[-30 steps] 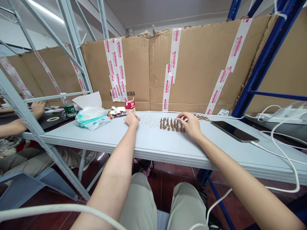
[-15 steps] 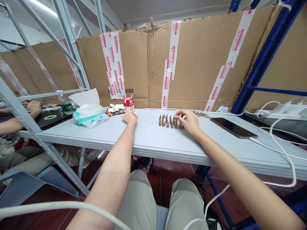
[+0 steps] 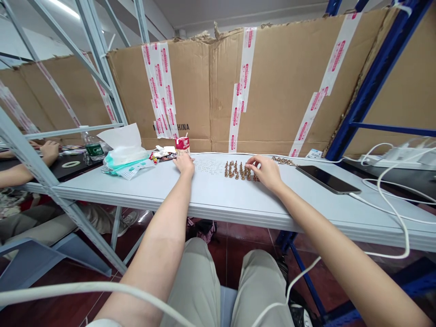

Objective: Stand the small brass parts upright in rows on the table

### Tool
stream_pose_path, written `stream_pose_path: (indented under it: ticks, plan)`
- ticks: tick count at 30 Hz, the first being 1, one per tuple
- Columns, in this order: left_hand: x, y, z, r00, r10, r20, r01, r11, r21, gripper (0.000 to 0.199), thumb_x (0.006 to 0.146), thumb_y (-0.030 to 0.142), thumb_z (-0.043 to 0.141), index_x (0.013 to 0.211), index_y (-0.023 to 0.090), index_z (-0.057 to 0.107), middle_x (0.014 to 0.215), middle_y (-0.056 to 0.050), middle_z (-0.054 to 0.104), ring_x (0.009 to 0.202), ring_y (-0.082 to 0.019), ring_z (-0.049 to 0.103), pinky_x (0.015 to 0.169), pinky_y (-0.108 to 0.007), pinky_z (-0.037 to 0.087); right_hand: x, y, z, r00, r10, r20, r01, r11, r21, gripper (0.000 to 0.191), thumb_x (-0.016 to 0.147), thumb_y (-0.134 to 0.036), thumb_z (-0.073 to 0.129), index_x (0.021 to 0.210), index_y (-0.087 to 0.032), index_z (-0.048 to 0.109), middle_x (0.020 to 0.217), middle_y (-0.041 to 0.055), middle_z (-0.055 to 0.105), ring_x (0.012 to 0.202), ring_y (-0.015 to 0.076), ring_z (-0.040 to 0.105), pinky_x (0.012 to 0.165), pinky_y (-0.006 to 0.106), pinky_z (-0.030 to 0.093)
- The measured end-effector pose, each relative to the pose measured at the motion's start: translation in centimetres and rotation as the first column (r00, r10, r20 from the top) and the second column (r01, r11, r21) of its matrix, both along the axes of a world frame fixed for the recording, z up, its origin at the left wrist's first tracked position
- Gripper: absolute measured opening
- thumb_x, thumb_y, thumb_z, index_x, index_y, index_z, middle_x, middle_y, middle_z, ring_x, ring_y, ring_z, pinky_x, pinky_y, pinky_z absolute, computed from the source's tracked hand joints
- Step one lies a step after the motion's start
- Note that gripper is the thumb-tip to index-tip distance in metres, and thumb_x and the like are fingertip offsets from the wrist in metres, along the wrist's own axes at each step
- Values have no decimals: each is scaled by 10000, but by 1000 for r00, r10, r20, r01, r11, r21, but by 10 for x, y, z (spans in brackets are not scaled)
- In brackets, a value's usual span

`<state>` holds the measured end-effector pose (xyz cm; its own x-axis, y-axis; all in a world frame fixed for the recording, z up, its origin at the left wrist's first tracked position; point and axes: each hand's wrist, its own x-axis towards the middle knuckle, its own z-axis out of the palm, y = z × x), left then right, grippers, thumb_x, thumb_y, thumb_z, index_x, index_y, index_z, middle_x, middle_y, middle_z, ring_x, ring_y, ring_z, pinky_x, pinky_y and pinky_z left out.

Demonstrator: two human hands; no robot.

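Several small bronze-coloured pieces (image 3: pixel 236 170) stand upright in rows on the grey-white table (image 3: pixel 218 197). At the right end of these rows is my right hand (image 3: pixel 265 170), its thumb and fingertips pinched together over the pieces; what they hold is too small to make out. My left hand (image 3: pixel 184 163) rests on the table just in front of a red and white drink carton (image 3: pixel 182 145), fingers partly spread and nothing visible in it. Between my hands lie many tiny clear bits (image 3: pixel 208 166). A loose pile of bronze-coloured pieces (image 3: pixel 283 161) is behind my right hand.
A black phone (image 3: pixel 327 179) with a white cable lies at the right, near a white power strip (image 3: pixel 402 156). Tissues in a teal pack (image 3: pixel 124 159) and wrappers (image 3: pixel 164 153) sit at the left. Another person's hand (image 3: pixel 50 150) and a bottle (image 3: pixel 93 145) are beyond the grey frame.
The view has shifted slightly. My right hand remains pinched over the standing pieces, and my left hand stays by the carton with little visible movement.
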<state>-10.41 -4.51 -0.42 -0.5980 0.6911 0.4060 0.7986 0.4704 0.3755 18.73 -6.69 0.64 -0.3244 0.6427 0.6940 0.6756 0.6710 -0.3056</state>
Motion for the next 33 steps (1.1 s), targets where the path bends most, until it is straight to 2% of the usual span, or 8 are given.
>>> stream_pose_path:
  ticks: [4,8,11,16,19,24,28,33]
  plan:
    - [-3,-2,1,999,35,13,-35,999,16,165,795,298,526,866,187,625,932,-104,638,985,-239,522,861,-358,268,1,0,0,1000,0,13,0,1000,3,143,785,-332,524,765,-222,614,794,20,648,693,170,542,624,283,337]
    - [-4,-2,0,999,2,46,0,999,-36,157,688,311,659,795,201,627,953,-90,639,1035,-247,494,885,-361,266,1,0,0,1000,-2,13,2,1000,15,130,783,-324,530,768,-222,609,790,15,643,702,168,542,627,278,333]
    - [-3,-2,0,997,11,82,-4,997,-74,186,660,348,683,765,204,628,969,-84,636,1032,-242,495,890,-365,275,2,1,-1,1000,-3,29,3,1000,13,125,782,-324,533,764,-224,606,786,8,637,713,166,538,629,275,330]
    - [-1,-5,0,996,9,84,-2,996,-88,193,669,362,675,765,202,627,964,-76,636,1027,-237,503,884,-363,289,10,7,1,999,-50,6,50,998,29,124,777,-314,533,741,-212,594,791,12,627,735,168,517,667,282,332]
    - [0,-5,-1,994,13,107,-6,998,-69,159,724,343,623,789,198,627,956,-83,638,1027,-239,508,872,-366,296,14,9,3,996,-80,-31,81,995,50,124,773,-311,536,735,-205,589,795,17,617,725,164,495,685,288,334]
    - [-1,1,-5,995,13,103,-10,1000,-29,192,812,320,501,852,174,619,966,-113,634,1035,-255,506,862,-376,300,12,10,1,994,-53,-95,56,998,30,161,770,-336,525,726,-200,599,812,30,603,739,168,476,715,298,337]
    - [-1,6,-7,996,-8,87,10,999,-30,178,782,315,541,848,170,620,948,-121,636,1014,-267,521,845,-373,311,12,12,-7,974,-61,-216,53,998,-44,206,765,-365,515,726,-187,611,815,36,603,703,159,465,736,310,344]
    - [-1,8,-7,994,-41,103,46,998,-43,134,725,281,600,808,179,623,912,-115,640,977,-273,539,853,-388,306,27,4,-15,973,-94,-210,85,995,-48,222,757,-380,524,729,-185,627,783,38,580,719,164,460,734,312,339]
